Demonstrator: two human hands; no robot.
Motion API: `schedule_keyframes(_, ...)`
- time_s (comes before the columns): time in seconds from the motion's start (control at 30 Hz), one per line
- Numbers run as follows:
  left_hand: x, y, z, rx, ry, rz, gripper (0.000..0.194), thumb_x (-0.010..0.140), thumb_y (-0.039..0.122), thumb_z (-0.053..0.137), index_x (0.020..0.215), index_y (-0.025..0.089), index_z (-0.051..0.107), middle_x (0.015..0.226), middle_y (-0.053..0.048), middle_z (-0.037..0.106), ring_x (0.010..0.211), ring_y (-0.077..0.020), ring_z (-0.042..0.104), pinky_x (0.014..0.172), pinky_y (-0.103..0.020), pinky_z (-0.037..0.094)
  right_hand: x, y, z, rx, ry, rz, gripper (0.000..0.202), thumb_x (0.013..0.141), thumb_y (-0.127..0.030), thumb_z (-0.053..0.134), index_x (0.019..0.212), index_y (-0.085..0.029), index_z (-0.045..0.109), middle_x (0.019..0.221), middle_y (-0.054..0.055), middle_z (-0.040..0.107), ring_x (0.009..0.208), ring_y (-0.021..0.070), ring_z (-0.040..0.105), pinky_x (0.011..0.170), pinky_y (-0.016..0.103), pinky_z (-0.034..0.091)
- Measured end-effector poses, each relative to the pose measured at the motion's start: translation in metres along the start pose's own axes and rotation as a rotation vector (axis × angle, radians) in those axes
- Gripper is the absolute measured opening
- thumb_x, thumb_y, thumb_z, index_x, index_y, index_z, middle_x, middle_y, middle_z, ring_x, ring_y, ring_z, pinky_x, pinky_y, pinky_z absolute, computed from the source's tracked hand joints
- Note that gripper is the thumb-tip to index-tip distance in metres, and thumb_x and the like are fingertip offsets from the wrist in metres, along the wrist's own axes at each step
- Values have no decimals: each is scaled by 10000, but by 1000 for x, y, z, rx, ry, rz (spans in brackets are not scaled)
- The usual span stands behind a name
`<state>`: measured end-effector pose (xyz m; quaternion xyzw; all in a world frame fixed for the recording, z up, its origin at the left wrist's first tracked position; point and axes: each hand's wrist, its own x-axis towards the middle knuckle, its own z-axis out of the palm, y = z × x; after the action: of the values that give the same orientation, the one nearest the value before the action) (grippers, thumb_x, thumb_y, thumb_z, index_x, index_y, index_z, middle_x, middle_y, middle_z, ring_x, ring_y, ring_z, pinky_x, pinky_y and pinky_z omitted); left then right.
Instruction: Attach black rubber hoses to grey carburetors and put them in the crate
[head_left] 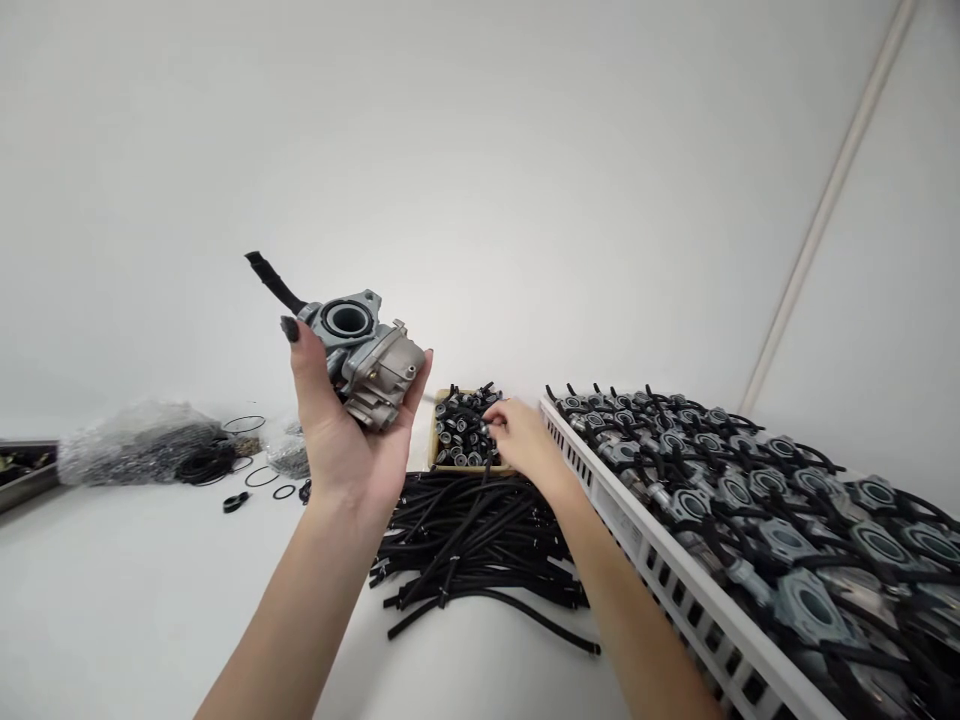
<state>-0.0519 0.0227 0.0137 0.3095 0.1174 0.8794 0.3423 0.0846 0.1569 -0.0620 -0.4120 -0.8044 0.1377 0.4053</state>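
Carburetor of silver-grey metal (386, 375) with a black rubber tube (276, 284) is held above the white bench (135, 585), clamped between thumb and fingers of the left hand (352, 475); if this one-handed grip were loosened, it could be dropped onto the black rubber hoses (457, 540). At the yellow tray (459, 469) of round grey-and-black parts (456, 432), the right hand (526, 437) is bunched; whether one is pinched cannot be told, and crowded neighbours could be snagged.

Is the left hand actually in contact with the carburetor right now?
Touching. The head view shows the left hand gripping the carburetor, its body held between the thumb on one side and the fingers on the other.
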Motion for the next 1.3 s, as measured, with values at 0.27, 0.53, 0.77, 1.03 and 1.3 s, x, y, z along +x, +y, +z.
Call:
schedule_keyframes(0.27,1,-3,1,19,48,31,371,754,564,735,979,270,722,1272,-38,654,1293,-270,537,963,-394,589,0,-12,-44,497,717,-43,192,943,-403,458,1021,-227,464,933,18,621,664,119,601,633,267,489)
schedule_keyframes(0.53,-1,-13,1,114,107,31,256,725,463,792,878,263,742,1008,-6,726,1007,-204,669,879,-356,595,-28,-64,-66,1128,873,-239,96,896,-241,580,950,-240,500,763,-41,681,564,82,632,580,230,511)
schedule_keyframes(0.77,-7,-19,4,216,96,45,387,685,383,837,1009,224,696,1033,-30,696,935,-178,663,712,-265,562,-40,-79,-65,1041,922,-356,98,944,-175,497,990,-262,490,843,-22,674,636,92,671,642,254,565)
schedule_keyframes(1.03,-10,-23,2,280,60,79,583,666,372,852,1160,227,578,1056,-44,682,931,-182,656,803,-311,523,-40,-80,-58,1030,866,-355,93,952,-193,486,1010,-266,482,885,-13,671,669,99,688,666,262,579)
schedule_keyframes(1.3,-14,-26,4,291,46,101,564,642,347,877,1104,223,578,980,-20,666,873,-160,645,846,-332,516,-33,-71,-48,1052,590,-257,93,879,-284,638,918,-225,576,799,-23,674,633,95,657,592,218,546)
